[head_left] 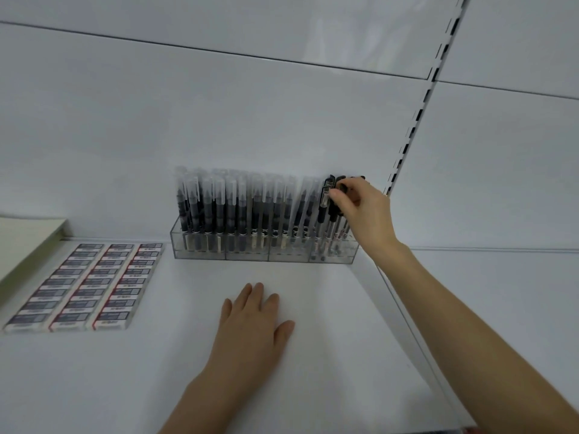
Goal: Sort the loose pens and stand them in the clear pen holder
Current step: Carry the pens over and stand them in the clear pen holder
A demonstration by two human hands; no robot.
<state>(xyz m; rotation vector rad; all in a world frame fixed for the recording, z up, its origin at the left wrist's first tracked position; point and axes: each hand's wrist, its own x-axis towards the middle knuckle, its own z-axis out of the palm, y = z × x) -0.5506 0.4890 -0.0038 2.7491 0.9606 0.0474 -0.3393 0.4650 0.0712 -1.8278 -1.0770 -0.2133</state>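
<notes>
Clear acrylic pen holder [200, 252] is standing at the back of the white shelf [313, 308].
The right hand [365, 214] is pinching black-capped pens [322, 213] in its rightmost compartment, fingers [337, 195] curled tight round the caps; lowering them upright looks wisest. The left hand [253, 324] is resting flat, fingers straight.

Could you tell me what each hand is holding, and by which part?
The right hand pinches black-capped pens at their caps; the left hand lies flat, holding nothing.
</notes>
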